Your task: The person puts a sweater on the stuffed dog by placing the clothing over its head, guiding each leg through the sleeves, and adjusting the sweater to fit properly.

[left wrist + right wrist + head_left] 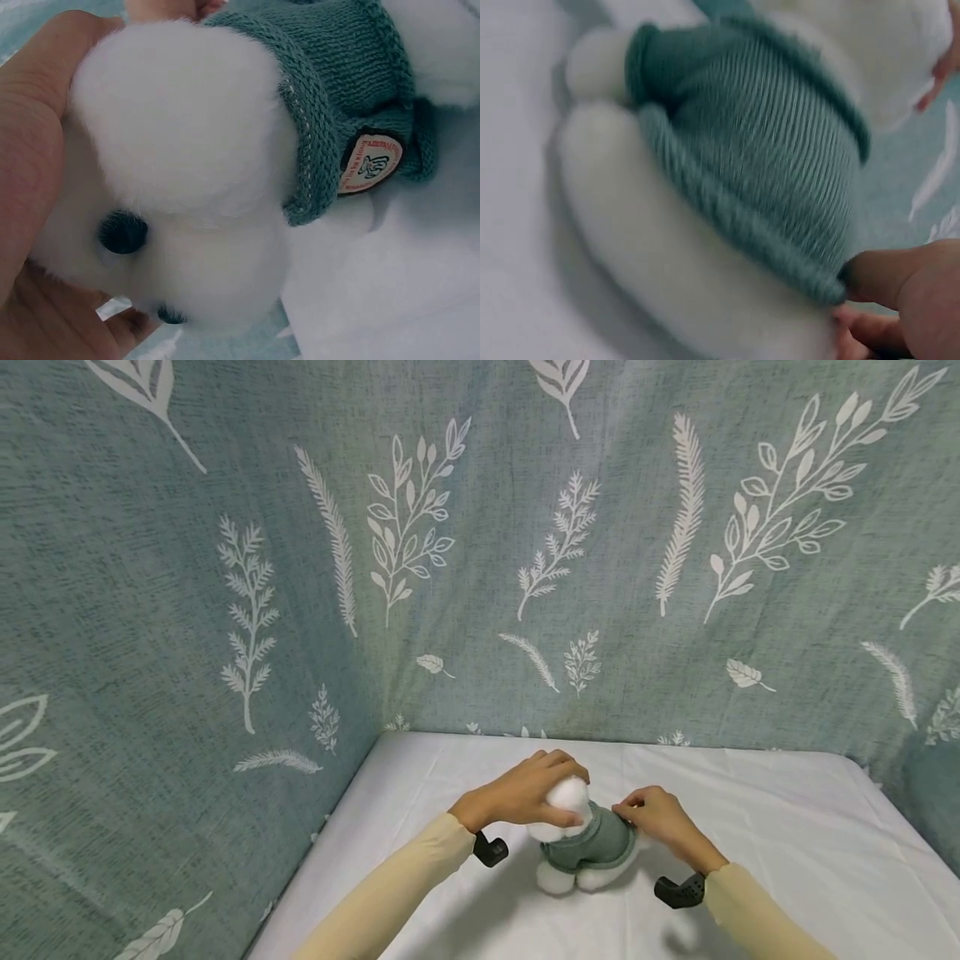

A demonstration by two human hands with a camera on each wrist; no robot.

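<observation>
A white plush toy [570, 839] in a teal knitted sweater [596, 843] sits on the white-covered table [787, 860]. My left hand [521, 797] curls round its fluffy white head [180, 142], whose dark eye [122, 232] faces the palm. My right hand [660, 818] pinches the sweater's edge [810, 277] at the toy's side, thumb [889, 277] on the knit. A round sewn label [369, 163] shows on the sweater in the left wrist view. The toy's white legs [573, 878] point toward me.
Teal fabric walls with white leaf prints [420, 527] enclose the table at the back and left. Black wrist camera mounts [491, 850] [678, 891] sit on both cream sleeves. White cloth stretches to the right and front of the toy.
</observation>
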